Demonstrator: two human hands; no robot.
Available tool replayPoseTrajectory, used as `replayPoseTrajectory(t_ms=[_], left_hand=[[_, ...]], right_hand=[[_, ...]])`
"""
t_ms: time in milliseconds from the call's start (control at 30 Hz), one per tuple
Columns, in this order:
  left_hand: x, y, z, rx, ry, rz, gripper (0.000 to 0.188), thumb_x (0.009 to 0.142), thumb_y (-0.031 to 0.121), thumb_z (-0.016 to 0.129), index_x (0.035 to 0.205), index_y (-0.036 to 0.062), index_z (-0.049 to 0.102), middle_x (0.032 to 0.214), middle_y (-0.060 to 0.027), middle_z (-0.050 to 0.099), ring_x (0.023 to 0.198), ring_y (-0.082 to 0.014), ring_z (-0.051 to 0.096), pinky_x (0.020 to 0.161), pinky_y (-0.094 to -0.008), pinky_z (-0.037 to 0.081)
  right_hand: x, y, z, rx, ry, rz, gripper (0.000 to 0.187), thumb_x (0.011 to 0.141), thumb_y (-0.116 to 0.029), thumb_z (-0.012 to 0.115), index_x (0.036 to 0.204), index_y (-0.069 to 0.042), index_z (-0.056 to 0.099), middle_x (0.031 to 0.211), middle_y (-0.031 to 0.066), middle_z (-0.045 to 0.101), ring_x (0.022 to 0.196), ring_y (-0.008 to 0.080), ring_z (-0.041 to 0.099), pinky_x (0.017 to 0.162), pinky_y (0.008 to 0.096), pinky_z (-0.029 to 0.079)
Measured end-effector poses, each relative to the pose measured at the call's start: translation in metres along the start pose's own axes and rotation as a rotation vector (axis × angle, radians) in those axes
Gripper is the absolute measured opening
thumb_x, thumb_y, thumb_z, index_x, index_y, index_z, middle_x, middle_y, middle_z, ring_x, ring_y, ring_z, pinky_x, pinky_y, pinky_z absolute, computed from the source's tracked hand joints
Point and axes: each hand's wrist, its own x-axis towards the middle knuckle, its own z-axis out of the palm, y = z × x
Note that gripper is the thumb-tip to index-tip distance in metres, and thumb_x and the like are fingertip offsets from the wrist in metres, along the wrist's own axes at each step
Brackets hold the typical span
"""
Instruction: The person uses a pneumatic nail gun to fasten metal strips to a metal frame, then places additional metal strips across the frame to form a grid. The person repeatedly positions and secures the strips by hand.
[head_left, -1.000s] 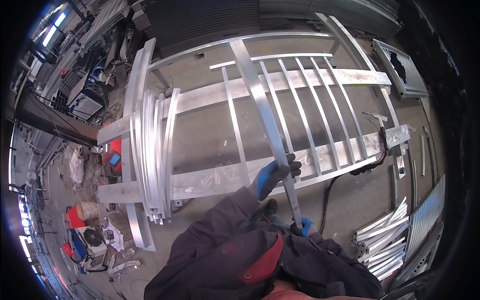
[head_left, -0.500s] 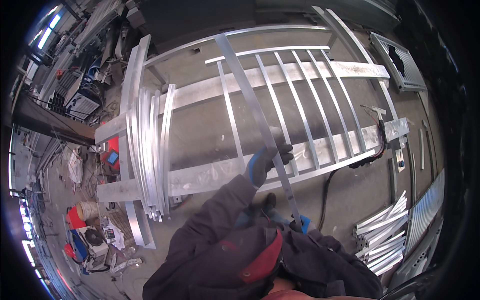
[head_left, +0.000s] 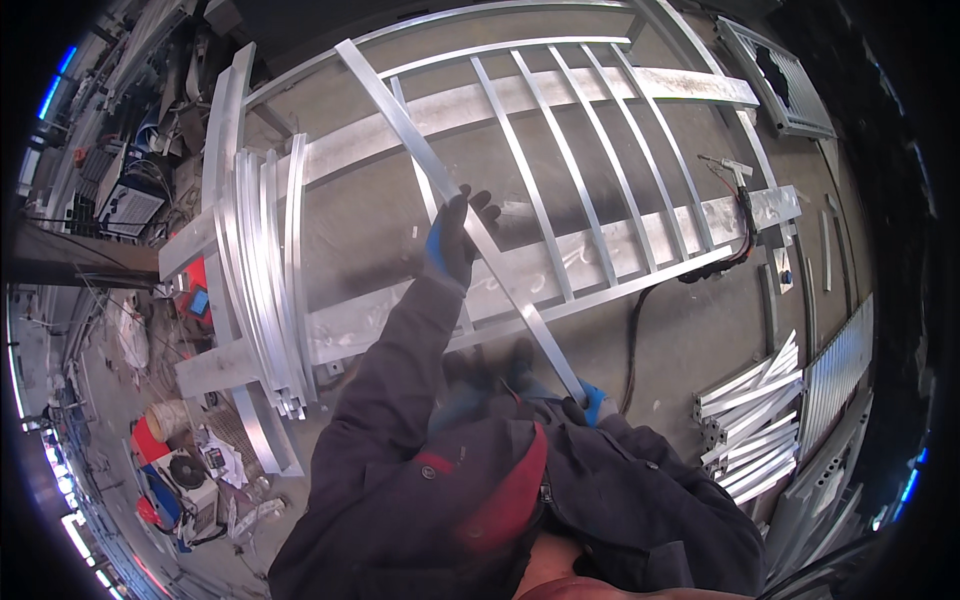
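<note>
My left hand (head_left: pixel 455 238), in a dark glove with blue on its back, is closed around the middle of a long flat silvery metal bar (head_left: pixel 508 280). My right hand (head_left: pixel 590 402), in a similar glove, grips the bar's near end close to my body. The bar slants from lower right to upper left, its far end over the corner of a ladder-like metal frame. That frame, with several thin rungs (head_left: pixel 522 180), lies across two wide metal beams (head_left: pixel 370 312). Beside it on the left rests a bundle of long narrow metal strips (head_left: pixel 262 280).
A tool with a white head (head_left: pixel 738 170) and a black cable (head_left: pixel 640 320) lies at the frame's right end. Short metal bars (head_left: pixel 750 430) are stacked at lower right. At lower left stands a cluttered pile with a white fan-fronted box (head_left: pixel 190 475). A slatted panel (head_left: pixel 780 85) leans far right.
My left hand has moved up and left with the bar, whose far end has swung left. The right hand has risen slightly in the picture, and the view has shifted.
</note>
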Motion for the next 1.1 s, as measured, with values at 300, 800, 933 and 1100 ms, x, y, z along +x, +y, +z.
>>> replayPoseTrajectory(t_ms=[300, 800, 933, 1100], left_hand=[[-0.04, -0.179, -0.113, 0.54, 0.019, -0.108, 0.046, 0.104, 0.018, 0.067, 0.144, -0.0015, 0.054, 0.13, -0.0098, 0.065, 0.118, -0.0166, 0.061, 0.098, -0.0299, 0.052], [-0.151, -0.172, -0.145, 0.25, 0.066, -0.469, 0.039, 0.108, 0.015, 0.054, 0.144, -0.0019, 0.054, 0.137, -0.0151, 0.064, 0.119, -0.0238, 0.065, 0.102, -0.0341, 0.053], [-0.147, -0.163, -0.13, 0.53, -0.054, -0.258, 0.042, 0.109, 0.022, 0.055, 0.143, -0.0012, 0.055, 0.136, -0.014, 0.064, 0.121, -0.0234, 0.064, 0.104, -0.0328, 0.051], [-0.14, -0.155, -0.109, 0.458, -0.103, -0.329, 0.05, 0.11, 0.035, 0.049, 0.143, -0.0015, 0.055, 0.137, -0.0133, 0.063, 0.128, -0.024, 0.058, 0.111, -0.035, 0.044]], right_hand=[[0.095, -0.052, 0.003, 0.056, 0.14, 0.131, 0.053, 0.094, -0.04, 0.073, 0.135, -0.008, 0.063, 0.095, 0.0178, 0.075, 0.093, 0.0316, 0.074, 0.081, 0.0417, 0.057], [0.188, -0.095, 0.023, -0.028, 0.311, 0.137, 0.058, 0.096, -0.051, 0.061, 0.136, -0.009, 0.063, 0.116, 0.0223, 0.073, 0.112, 0.0407, 0.068, 0.096, 0.0466, 0.052], [0.187, -0.091, 0.023, 0.186, 0.243, 0.158, 0.049, 0.098, -0.042, 0.064, 0.13, -0.004, 0.066, 0.096, 0.0114, 0.072, 0.084, 0.0246, 0.069, 0.072, 0.0369, 0.054], [0.169, -0.097, 0.01, 0.401, 0.113, 0.202, 0.051, 0.093, -0.044, 0.068, 0.124, -0.004, 0.069, 0.095, 0.0157, 0.074, 0.089, 0.021, 0.071, 0.079, 0.0374, 0.056]])
